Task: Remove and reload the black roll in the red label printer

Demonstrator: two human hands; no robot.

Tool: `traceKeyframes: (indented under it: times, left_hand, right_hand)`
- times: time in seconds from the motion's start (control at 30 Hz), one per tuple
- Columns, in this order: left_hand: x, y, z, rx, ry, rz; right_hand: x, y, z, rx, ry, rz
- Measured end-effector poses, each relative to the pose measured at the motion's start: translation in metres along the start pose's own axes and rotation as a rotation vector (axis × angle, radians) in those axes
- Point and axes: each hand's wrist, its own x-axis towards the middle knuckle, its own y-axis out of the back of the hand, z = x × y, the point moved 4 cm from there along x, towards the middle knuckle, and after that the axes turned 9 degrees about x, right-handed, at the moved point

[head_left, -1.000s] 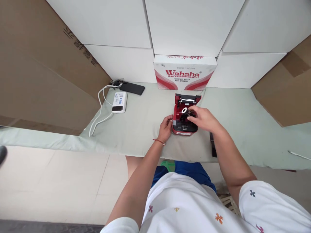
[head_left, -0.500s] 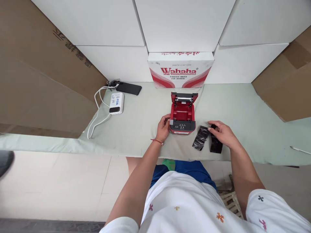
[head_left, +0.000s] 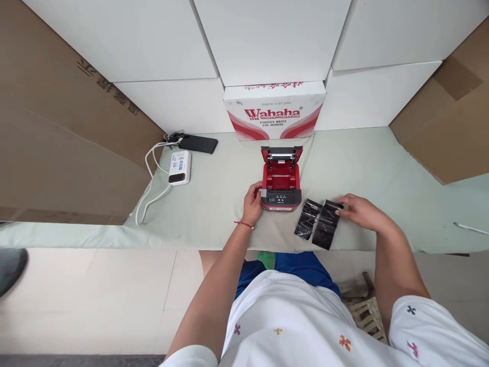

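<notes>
Hands on the bench (head_left: 214, 204), both low and busy. Left hand (head_left: 252, 203) sits curled against the left front corner of the small red printer (head_left: 281, 181), fingers wrapped onto its side, thumb up near the black control strip. Printer lid is tipped up and back, red cavity showing open, with the roller bar at the far edge. A red string bracelet (head_left: 244, 224) rings the left wrist.

Right hand (head_left: 361, 211) lies well to the right of the printer, palm down, fingers stretched toward its left and pinching the far end of a black glossy strip (head_left: 325, 225). That strip lies flat on the cloth, running from the fingertips back toward the bench's near edge. Just beside it, on the side toward the left hand, lies a 2nd black strip (head_left: 305, 219), crinkled, touching or nearly touching the 1st; I cannot tell which. Both strips lie between the 2 hands, closer to the right one, near the front edge.

Beyond the left hand, straight past the printer, stands a Wahaha carton (head_left: 274, 112) against stacked white boxes (head_left: 267, 35). Far out to the left of the left hand: a white power bank (head_left: 180, 167) with a white cable (head_left: 151, 188) looping off it, and a dark phone (head_left: 197, 144) just beyond that. Brown cardboard sheets (head_left: 57, 127) flank both sides.
</notes>
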Motion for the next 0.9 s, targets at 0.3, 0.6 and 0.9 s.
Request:
traceKeyframes:
  times: [0.3,0.6,0.9]
  left_hand:
    - [0.001,-0.001,-0.005,-0.024,0.011,0.004]
    - [-0.002,-0.001,-0.006,0.018,-0.011,0.007]
    - [0.000,-0.002,-0.007,0.021,-0.033,0.020]
  right_hand:
    - [-0.014,0.062,-0.103,0.385,0.247,0.004]
    - [0.076,-0.030,-0.176,-0.042,0.246,0.180]
    - [0.091,-0.043,-0.176,-0.286,0.127,0.102]
